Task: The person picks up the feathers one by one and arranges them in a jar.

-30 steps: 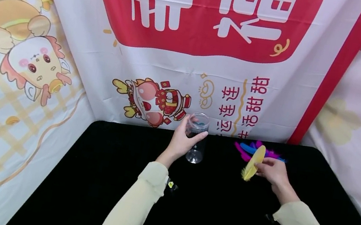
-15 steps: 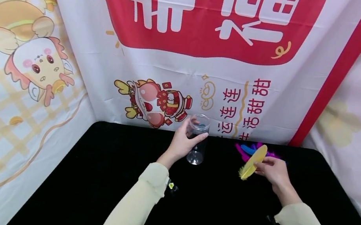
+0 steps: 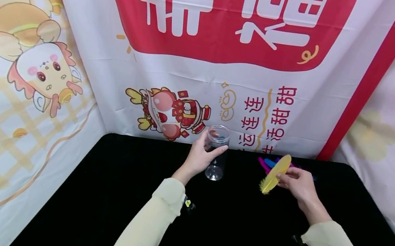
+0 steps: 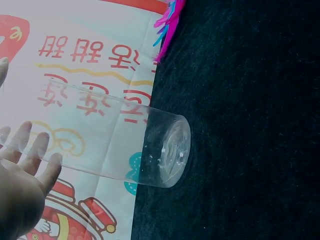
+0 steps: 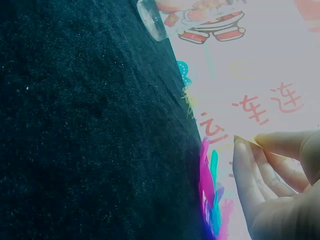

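Right of centre in the head view, the right hand [image 3: 298, 184] narrowly pinches a yellow feather [image 3: 275, 175], judged light, soft and best held by its shaft; at centre, the left hand [image 3: 198, 156] grips wide round a clear jar [image 3: 218, 162], likely slippery, best held mid-wall; pink and blue feathers [image 3: 269, 163] lie beyond.

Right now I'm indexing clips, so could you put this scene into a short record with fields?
Left hand: this hand grips the clear cylindrical jar
Right hand: this hand pinches the yellow feather
Jar: mouth up, no lid on it
Other feathers: magenta and blue feathers in a bunch at the table's far edge, right of the jar, partly hidden
Surface: black-covered table
Backdrop: red-and-white printed banner behind the table
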Demonstrator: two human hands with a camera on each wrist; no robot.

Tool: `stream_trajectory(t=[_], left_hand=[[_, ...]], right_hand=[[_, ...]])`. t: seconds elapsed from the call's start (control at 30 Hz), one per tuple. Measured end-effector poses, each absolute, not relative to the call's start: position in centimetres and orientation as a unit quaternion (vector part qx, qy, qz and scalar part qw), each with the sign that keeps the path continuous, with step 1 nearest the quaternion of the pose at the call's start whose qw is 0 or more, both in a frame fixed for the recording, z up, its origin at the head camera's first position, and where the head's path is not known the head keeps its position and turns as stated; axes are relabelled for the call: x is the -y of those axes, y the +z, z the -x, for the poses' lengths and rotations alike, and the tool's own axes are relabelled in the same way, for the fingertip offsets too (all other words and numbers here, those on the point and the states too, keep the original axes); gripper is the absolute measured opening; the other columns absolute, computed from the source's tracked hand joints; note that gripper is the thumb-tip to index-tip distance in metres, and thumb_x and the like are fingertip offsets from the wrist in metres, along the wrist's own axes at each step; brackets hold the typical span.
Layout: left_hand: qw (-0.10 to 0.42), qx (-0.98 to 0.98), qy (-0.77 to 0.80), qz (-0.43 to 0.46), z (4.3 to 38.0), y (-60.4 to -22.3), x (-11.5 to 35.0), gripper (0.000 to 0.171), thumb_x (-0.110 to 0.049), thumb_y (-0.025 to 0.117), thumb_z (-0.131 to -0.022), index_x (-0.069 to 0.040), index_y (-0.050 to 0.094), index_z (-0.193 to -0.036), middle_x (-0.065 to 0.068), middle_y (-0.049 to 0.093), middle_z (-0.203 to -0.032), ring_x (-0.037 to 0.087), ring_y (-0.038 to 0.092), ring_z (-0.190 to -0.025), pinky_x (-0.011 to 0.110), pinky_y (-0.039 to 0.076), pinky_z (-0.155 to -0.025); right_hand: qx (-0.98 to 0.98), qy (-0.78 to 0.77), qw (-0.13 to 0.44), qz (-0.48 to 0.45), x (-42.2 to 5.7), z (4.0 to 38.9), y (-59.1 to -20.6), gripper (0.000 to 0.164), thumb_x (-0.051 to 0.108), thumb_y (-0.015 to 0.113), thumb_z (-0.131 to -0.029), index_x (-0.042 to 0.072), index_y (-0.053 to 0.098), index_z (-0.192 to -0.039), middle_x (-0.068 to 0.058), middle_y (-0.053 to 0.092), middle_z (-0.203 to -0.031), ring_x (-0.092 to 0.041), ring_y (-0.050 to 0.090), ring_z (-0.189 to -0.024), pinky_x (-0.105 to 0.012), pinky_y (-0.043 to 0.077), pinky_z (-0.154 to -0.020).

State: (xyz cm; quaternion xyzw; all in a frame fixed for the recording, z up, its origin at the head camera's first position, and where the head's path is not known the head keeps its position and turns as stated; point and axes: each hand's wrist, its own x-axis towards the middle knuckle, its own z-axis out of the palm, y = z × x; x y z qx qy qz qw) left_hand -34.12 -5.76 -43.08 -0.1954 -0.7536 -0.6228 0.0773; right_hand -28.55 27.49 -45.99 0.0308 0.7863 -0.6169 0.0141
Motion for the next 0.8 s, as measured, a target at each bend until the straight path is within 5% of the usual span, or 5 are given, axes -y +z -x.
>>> stream_trajectory(t=[0.47,0.63,0.8], left_hand=[[0.059,0.754,-0.625,0.193,33.6,-42.6,6.0,0.066,-0.026,0.076,-0.095,-0.006,0.042,-0.149,0.019,0.056,-0.143,0.031,0.05,-0.138,0.058,0.036,-0.115],[0.064,0.755,-0.625,0.19,33.8,-42.9,5.7,0.065,-0.03,0.076,-0.095,-0.008,0.044,-0.147,0.015,0.059,-0.14,0.027,0.051,-0.136,0.056,0.038,-0.114],[0.071,0.757,-0.622,0.187,33.9,-42.9,5.7,0.063,-0.031,0.077,-0.094,-0.011,0.046,-0.145,0.008,0.062,-0.136,0.024,0.053,-0.134,0.054,0.041,-0.113]], right_hand=[[-0.791,-0.611,0.008,-0.018,-26.7,28.6,-44.7,0.041,0.013,0.068,-0.1,-0.015,0.058,-0.128,-0.011,0.075,-0.104,-0.013,0.073,-0.085,-0.033,0.061,-0.081],[-0.797,-0.604,-0.001,-0.013,-26.3,28.3,-44.0,0.04,0.013,0.069,-0.099,-0.015,0.059,-0.127,-0.012,0.075,-0.103,-0.014,0.074,-0.084,-0.039,0.06,-0.086],[-0.803,-0.595,-0.014,-0.006,-25.9,28.2,-43.3,0.038,0.013,0.07,-0.098,-0.014,0.061,-0.123,-0.007,0.076,-0.097,-0.012,0.074,-0.082,-0.033,0.061,-0.08]])
